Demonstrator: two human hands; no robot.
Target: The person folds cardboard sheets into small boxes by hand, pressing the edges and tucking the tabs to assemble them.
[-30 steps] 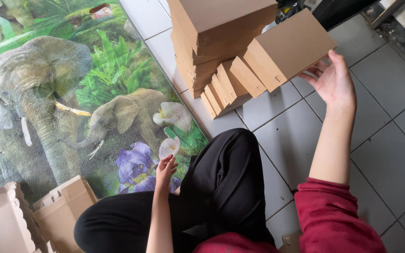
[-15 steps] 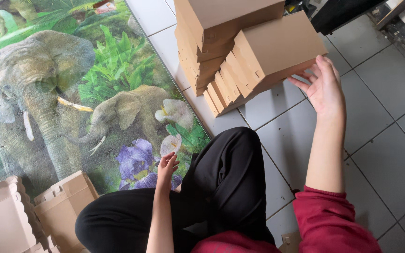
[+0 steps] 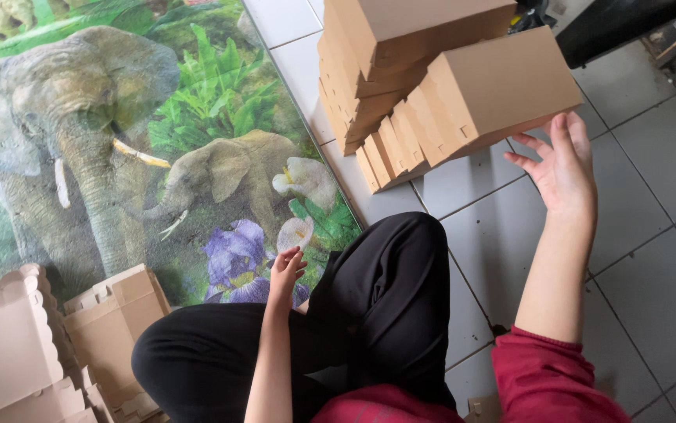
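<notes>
My right hand (image 3: 561,168) has come off the folded cardboard box (image 3: 502,90). A second ago my palm was under its end, carrying it in; now my fingers (image 3: 537,149) are spread and released, hovering just beside the box's near corner, no longer gripping anything. The box has moved left and settled tilted against the row of boxes (image 3: 389,149) standing on edge, which leans in turn on the taller stack (image 3: 400,47) behind. It rests on the grey tiled floor (image 3: 651,227) at its low end, so I judge the placing as good as done: the box holds its lean without me.

My left hand (image 3: 284,270) has barely moved. It stays down by my knee, fingers loosely curled and holding nothing that I can make out, hanging over the edge of the elephant-printed mat (image 3: 118,141) near the purple flower.

At my left, beside my black trouser leg (image 3: 369,313), lie the unfolded scalloped flat sheets (image 3: 1,337) and a half-formed box (image 3: 111,325), the nearest things to that free hand.
</notes>
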